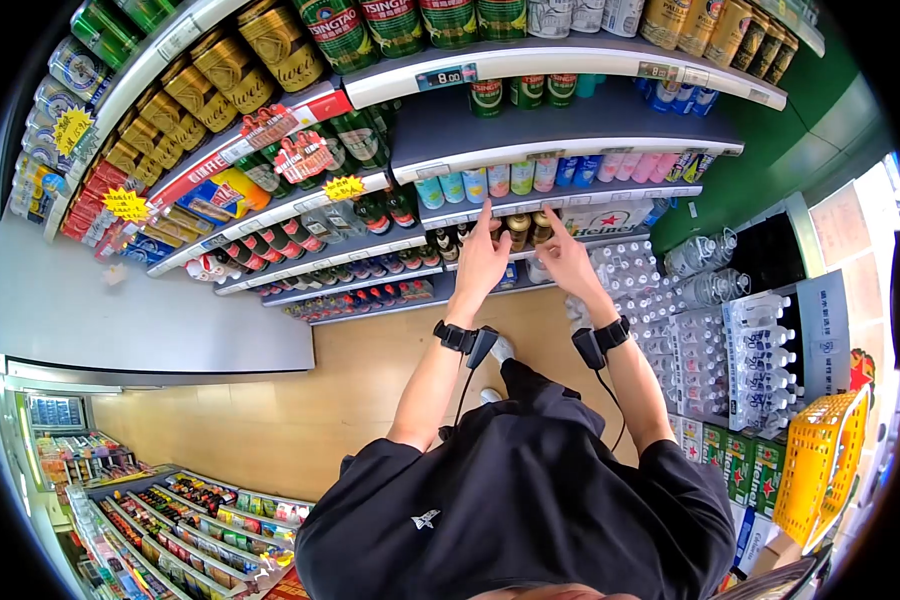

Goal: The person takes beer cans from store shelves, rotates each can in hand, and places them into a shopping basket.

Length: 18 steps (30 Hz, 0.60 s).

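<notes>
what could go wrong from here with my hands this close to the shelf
The pastel cans stand close together in a row, so taking one out could tip its neighbours. Your left hand and right hand are near the gold cans on the level below, and a careless move might knock one. The cable hanging from your left wristband could snag as you reach.

Cans (394, 22), upper shelf: "TSINGTAO". Price tag (446, 77), shelf edge: "8.00". Green cartons (738, 462), floor, right: "Heineken". Gold can (281, 42), upper left: "Weis", partial.
</notes>
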Each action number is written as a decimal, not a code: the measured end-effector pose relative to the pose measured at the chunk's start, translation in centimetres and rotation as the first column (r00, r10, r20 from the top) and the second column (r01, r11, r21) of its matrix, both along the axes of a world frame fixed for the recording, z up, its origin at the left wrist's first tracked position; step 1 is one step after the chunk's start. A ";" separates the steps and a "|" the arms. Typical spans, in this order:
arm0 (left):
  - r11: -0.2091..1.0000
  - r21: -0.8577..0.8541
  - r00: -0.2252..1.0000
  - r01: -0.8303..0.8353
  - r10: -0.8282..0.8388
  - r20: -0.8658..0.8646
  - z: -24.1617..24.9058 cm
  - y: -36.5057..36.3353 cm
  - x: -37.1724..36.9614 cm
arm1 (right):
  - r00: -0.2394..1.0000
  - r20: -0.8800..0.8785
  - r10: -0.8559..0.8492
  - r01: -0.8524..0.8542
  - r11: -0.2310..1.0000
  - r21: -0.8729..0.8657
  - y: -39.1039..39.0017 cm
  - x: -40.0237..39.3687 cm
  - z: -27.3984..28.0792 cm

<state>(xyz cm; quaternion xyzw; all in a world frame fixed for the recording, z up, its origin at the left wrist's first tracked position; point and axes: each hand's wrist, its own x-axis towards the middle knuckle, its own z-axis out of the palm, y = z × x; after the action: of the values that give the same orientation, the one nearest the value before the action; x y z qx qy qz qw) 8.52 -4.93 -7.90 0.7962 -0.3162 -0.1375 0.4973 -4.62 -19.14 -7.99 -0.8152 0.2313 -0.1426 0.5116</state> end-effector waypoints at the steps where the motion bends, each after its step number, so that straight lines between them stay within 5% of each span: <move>1: 1.000 0.016 1.000 0.019 -0.019 -0.005 0.0 -0.4 -0.6 | 0.999 -0.031 -0.040 0.040 0.999 -0.002 -0.5 -0.7 -0.3; 10: 0.998 0.064 0.990 0.012 -0.021 0.141 1.3 -5.8 -1.0 | 0.995 0.075 -0.064 0.075 0.984 -0.161 -6.6 1.6 0.6; 18: 0.993 0.099 0.981 -0.072 0.052 0.186 0.3 -11.4 1.1 | 0.985 0.070 0.155 -0.136 0.965 -0.225 -12.6 4.6 -0.5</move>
<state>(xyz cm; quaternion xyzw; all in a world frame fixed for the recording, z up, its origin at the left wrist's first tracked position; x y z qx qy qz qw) 9.63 -16.31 -7.63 0.8399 -0.3280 -0.0644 0.4275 -0.01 -31.70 -8.52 -0.8744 0.1311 -0.1646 0.4372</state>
